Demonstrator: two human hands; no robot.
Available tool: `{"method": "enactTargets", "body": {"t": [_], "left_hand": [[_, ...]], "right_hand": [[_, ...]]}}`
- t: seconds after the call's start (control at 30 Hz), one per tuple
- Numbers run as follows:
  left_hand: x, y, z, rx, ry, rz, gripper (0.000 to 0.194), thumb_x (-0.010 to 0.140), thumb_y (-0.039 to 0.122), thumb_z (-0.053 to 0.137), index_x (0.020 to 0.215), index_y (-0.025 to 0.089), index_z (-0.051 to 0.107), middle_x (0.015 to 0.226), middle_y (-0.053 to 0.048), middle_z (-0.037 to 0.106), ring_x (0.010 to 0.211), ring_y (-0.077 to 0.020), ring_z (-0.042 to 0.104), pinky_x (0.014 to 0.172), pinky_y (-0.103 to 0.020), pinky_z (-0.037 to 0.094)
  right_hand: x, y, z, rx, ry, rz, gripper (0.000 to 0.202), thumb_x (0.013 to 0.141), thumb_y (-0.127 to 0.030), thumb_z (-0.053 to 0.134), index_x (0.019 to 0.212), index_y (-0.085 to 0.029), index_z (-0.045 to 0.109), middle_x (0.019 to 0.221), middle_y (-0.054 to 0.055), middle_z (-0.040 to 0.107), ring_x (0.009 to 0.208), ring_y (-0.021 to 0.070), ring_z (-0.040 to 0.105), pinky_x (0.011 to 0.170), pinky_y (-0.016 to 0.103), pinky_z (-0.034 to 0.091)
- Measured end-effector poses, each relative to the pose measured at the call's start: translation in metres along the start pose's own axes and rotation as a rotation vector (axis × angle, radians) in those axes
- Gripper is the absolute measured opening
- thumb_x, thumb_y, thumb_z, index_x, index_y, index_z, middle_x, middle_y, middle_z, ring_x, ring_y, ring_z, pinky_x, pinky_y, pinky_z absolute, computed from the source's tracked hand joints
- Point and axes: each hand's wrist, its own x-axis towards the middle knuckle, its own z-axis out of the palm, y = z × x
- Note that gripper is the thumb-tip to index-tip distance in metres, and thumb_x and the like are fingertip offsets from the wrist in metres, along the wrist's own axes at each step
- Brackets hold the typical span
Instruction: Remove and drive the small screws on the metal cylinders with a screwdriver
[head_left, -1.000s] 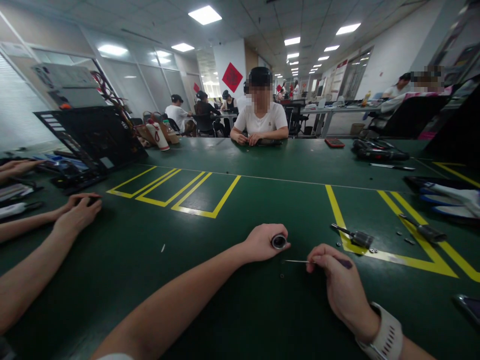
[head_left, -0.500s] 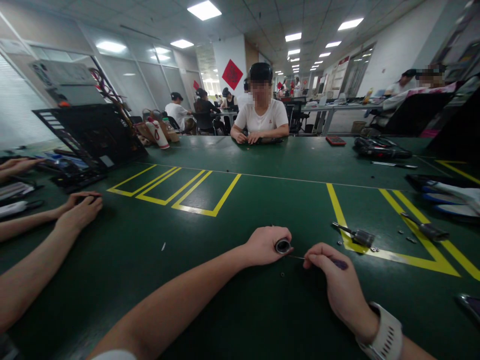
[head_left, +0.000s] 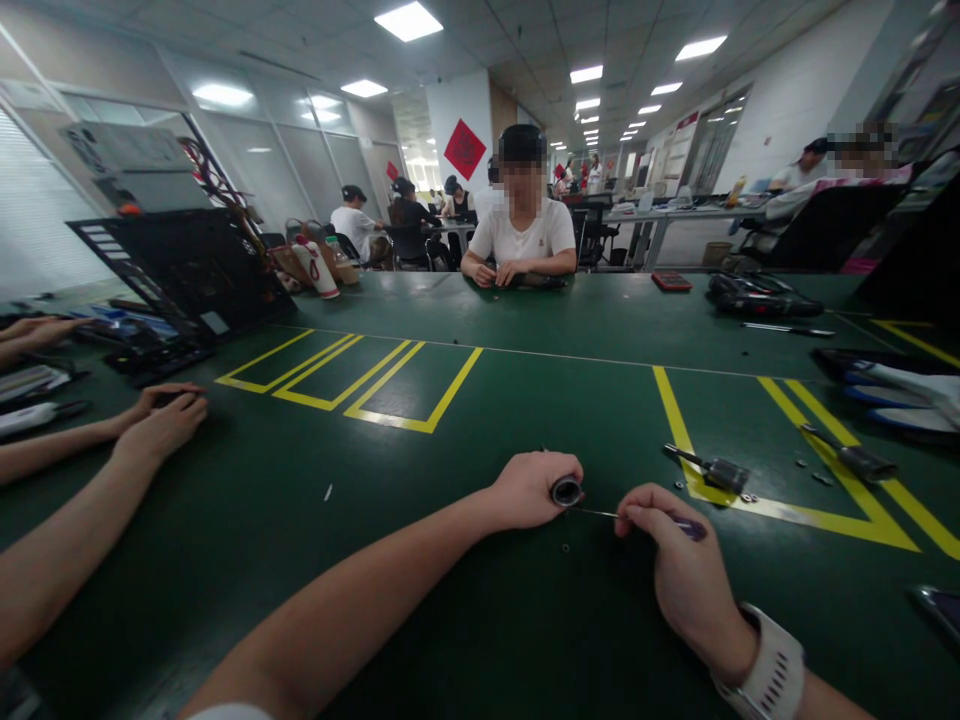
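Observation:
My left hand (head_left: 531, 490) is wrapped round a dark metal cylinder (head_left: 566, 490), whose open round end faces me. In my right hand (head_left: 667, 530) is a thin screwdriver with a purple handle (head_left: 690, 528); its shaft points left and its tip is close below the cylinder. Whether the tip touches anything is too small to tell. A tiny nut (head_left: 566, 548) lies on the green table (head_left: 420, 620) just below the tip. Right of my hands, a metal part with a rod (head_left: 726, 474) rests across yellow tape, with small rings beside it.
Another rodded part (head_left: 866, 463) and small pieces lie farther right. A co-worker's hands (head_left: 161, 425) are at the left, near a black frame (head_left: 187, 270). A person (head_left: 523, 235) sits opposite. Cables (head_left: 761, 296) and a pen (head_left: 787, 330) lie at the back right.
My right hand has shifted slightly to the right with the screwdriver, and more of its shaft shows. My left hand and the cylinder have hardly moved.

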Motion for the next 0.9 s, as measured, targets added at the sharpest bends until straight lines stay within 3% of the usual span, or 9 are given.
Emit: {"method": "enactTargets", "body": {"t": [0.27,0.4,0.63,0.9], "left_hand": [[0.0005,-0.0047,0.0009,-0.127,0.054,0.014,0.013,0.08,0.03,0.06,0.08,0.018,0.054,0.073,0.003,0.057,0.066,-0.0102,0.052,0.059,-0.021,0.037],[0.0009,-0.0076,0.0026,-0.251,0.129,-0.003,0.014,0.079,0.029,0.06,0.078,0.017,0.053,0.071,0.003,0.054,0.065,-0.0096,0.051,0.058,-0.02,0.038],[0.0022,-0.0097,0.0025,-0.273,0.135,-0.025,0.013,0.079,0.027,0.06,0.078,0.016,0.053,0.071,0.003,0.055,0.066,-0.0099,0.051,0.06,-0.021,0.039],[0.0019,-0.0091,0.0018,-0.188,0.09,-0.017,0.008,0.079,0.024,0.058,0.079,0.017,0.054,0.073,0.003,0.056,0.067,-0.0102,0.053,0.06,-0.021,0.039]], "right_hand": [[-0.0041,-0.0041,0.0025,0.22,-0.036,-0.111,0.013,0.073,-0.029,0.054,0.063,-0.023,0.06,0.064,0.0,0.056,0.066,0.0178,0.051,0.062,0.032,0.042],[-0.0079,-0.0043,0.0024,0.176,-0.089,-0.133,0.009,0.078,-0.031,0.059,0.076,-0.023,0.064,0.077,0.002,0.061,0.077,0.0192,0.055,0.07,0.033,0.044],[-0.0084,-0.0066,0.0056,-0.07,-0.15,-0.077,0.021,0.081,-0.04,0.06,0.09,-0.022,0.067,0.092,0.005,0.066,0.089,0.0224,0.058,0.076,0.035,0.045],[-0.0029,-0.0057,0.0039,0.188,-0.146,0.034,0.015,0.077,-0.033,0.065,0.085,-0.021,0.069,0.089,0.005,0.068,0.091,0.0231,0.059,0.081,0.038,0.045]]}}
